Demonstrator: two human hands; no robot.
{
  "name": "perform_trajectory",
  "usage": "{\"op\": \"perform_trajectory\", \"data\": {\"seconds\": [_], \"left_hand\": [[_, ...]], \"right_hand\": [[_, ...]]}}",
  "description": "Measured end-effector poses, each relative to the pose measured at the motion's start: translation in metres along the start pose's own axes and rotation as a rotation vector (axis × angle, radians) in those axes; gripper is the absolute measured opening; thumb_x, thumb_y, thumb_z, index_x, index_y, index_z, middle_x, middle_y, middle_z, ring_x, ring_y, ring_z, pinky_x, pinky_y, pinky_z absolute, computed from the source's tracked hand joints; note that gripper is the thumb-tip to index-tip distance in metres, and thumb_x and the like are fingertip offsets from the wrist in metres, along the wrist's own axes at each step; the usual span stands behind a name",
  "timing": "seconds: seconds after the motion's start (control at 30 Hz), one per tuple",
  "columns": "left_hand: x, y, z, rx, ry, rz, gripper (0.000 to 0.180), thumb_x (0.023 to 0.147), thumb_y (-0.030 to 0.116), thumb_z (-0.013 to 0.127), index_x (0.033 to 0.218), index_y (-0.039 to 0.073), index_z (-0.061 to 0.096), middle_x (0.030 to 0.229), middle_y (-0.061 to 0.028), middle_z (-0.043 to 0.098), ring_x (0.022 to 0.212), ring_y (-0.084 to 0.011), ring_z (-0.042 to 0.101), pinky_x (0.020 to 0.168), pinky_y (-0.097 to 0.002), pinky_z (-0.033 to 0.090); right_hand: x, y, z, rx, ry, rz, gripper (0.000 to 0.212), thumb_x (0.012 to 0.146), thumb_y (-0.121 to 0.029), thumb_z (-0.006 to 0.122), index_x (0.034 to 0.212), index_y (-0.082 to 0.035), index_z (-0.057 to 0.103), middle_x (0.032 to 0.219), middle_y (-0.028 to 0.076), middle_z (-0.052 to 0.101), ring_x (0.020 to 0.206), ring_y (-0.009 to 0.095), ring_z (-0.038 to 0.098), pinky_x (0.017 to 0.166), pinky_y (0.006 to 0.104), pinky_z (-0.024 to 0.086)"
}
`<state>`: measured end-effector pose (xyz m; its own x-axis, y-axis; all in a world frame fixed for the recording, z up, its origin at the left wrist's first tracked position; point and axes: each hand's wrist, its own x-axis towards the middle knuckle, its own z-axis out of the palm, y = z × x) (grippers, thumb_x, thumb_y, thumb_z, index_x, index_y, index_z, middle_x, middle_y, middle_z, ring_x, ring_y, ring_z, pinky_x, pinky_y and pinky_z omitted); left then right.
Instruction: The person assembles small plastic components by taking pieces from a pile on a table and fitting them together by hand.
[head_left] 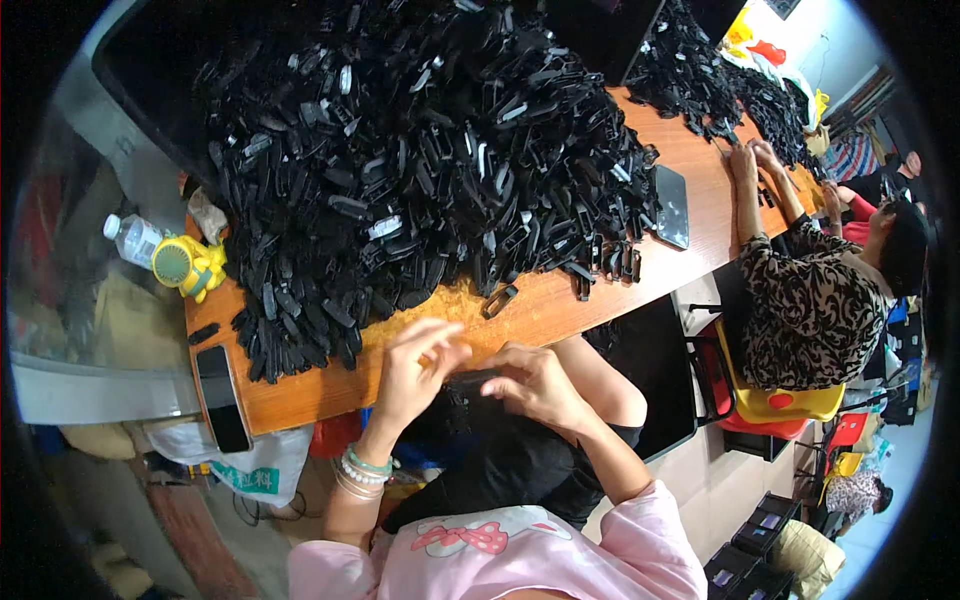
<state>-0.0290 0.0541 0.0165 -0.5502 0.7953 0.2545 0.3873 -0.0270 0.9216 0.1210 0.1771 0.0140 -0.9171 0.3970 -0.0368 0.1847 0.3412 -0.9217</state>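
Head-worn fisheye view looks down from close by, across the near edge of the desk (555, 308).

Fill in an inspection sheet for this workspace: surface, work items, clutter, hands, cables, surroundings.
Surface: wooden table, bare along its near edge.
Work items: small black parts in a large loose heap.
Clutter: phone at the left corner; yellow toy-shaped gadget and clear bottle near the left end; flat dark case right of the heap.
Hands: left hand and right hand close together at the near edge, fingers bent; blur hides whether they hold anything.
Cables: nothing seen on the table.
Surroundings: co-worker in a patterned top seated on the right; black crates on the floor, lower right.
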Motion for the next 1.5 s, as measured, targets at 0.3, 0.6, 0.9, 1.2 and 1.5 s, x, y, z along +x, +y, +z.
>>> {"op": "perform_trajectory", "data": {"seconds": [0.3,0.6,0.9,1.2,1.5], "left_hand": [[0.068,-0.022,0.027,1.118,0.068,-0.039,0.013,0.082,0.018,0.061,0.085,0.006,0.056,0.092,-0.0111,0.053,0.074,-0.0277,0.061,0.058,-0.0394,0.049],[0.046,-0.011,0.022,0.864,0.243,0.043,0.009,0.083,0.007,0.056,0.083,-0.001,0.053,0.085,-0.0146,0.051,0.071,-0.0319,0.059,0.058,-0.0418,0.047],[-0.005,-0.035,0.016,-0.528,0.351,-0.306,0.020,0.091,0.008,0.049,0.105,-0.005,0.054,0.091,-0.0116,0.062,0.051,-0.0134,0.057,0.046,-0.0238,0.047],[-0.026,-0.013,0.020,-0.366,-0.018,-0.349,0.017,0.085,0.004,0.061,0.098,-0.007,0.062,0.089,-0.0062,0.060,0.062,-0.0099,0.059,0.051,-0.0212,0.046],[-0.020,0.014,0.005,-0.061,-0.039,-0.074,0.013,0.082,0.001,0.061,0.091,-0.009,0.060,0.075,-0.0074,0.055,0.057,-0.0114,0.053,0.051,-0.0229,0.042]], "right_hand": [[0.046,0.047,-0.005,-0.618,0.496,-0.244,0.018,0.072,-0.012,0.057,0.089,-0.006,0.058,0.088,0.013,0.050,0.085,0.031,0.055,0.070,0.0382,0.047],[0.039,0.047,-0.005,-0.814,0.335,-0.290,0.012,0.076,-0.015,0.050,0.083,-0.007,0.056,0.091,0.007,0.050,0.095,0.024,0.047,0.079,0.0336,0.037],[0.037,0.049,0.007,-0.699,0.395,-0.316,0.033,0.076,-0.013,0.050,0.107,-0.004,0.056,0.090,0.008,0.052,0.091,0.025,0.048,0.079,0.0355,0.037],[0.010,0.001,0.000,0.067,0.261,-0.141,0.028,0.084,-0.003,0.059,0.111,0.001,0.056,0.100,0.014,0.063,0.088,0.022,0.062,0.076,0.0308,0.048],[0.003,-0.016,-0.001,-0.047,0.075,-0.214,0.036,0.081,-0.007,0.061,0.116,0.001,0.054,0.096,0.016,0.061,0.089,0.033,0.059,0.077,0.0368,0.047]]}}
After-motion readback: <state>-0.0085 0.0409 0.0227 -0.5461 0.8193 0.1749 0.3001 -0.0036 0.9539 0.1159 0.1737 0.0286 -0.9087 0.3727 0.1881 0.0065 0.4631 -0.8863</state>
